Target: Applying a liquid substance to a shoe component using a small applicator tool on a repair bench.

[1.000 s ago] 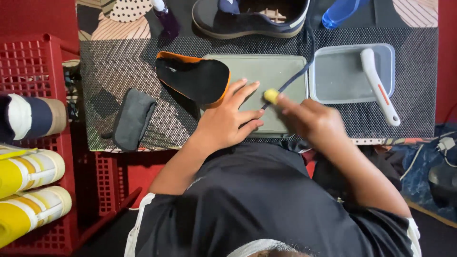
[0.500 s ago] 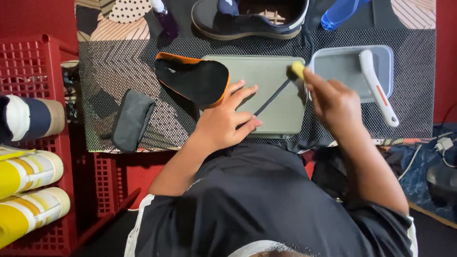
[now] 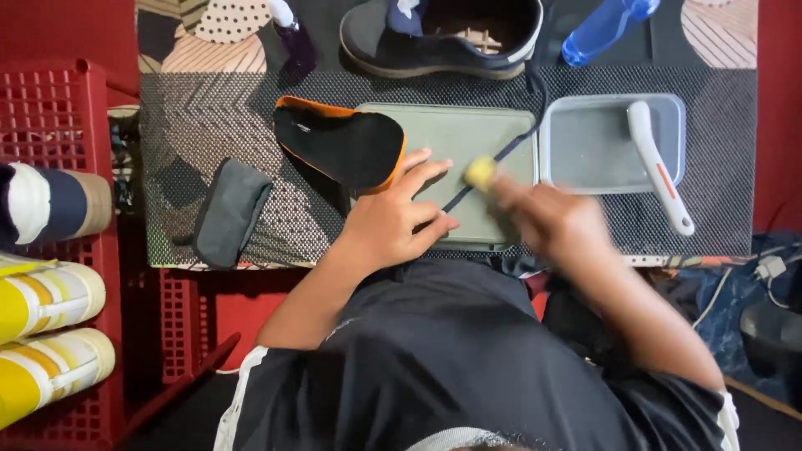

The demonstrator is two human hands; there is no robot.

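The left hand (image 3: 393,221) lies flat on the grey-green tray (image 3: 455,138), fingers (image 3: 418,163) spread, pinning a dark shoelace (image 3: 493,159) that runs diagonally up toward the black shoe (image 3: 443,33). The right hand (image 3: 551,221) is blurred; it seems to pinch a small yellow brush (image 3: 480,173) on the lace. A black insole (image 3: 342,146) (orange-edged) overlaps the tray's left side. Right, a clear tub (image 3: 585,142) holds a white brush (image 3: 660,167). A blue bottle (image 3: 606,29) stands at the counter's far edge.

Matt grey-green plastic tray (image 3: 493,134), fuzzy black cloth insole (image 3: 342,146), translucent smooth plastic tub (image 3: 551,142)
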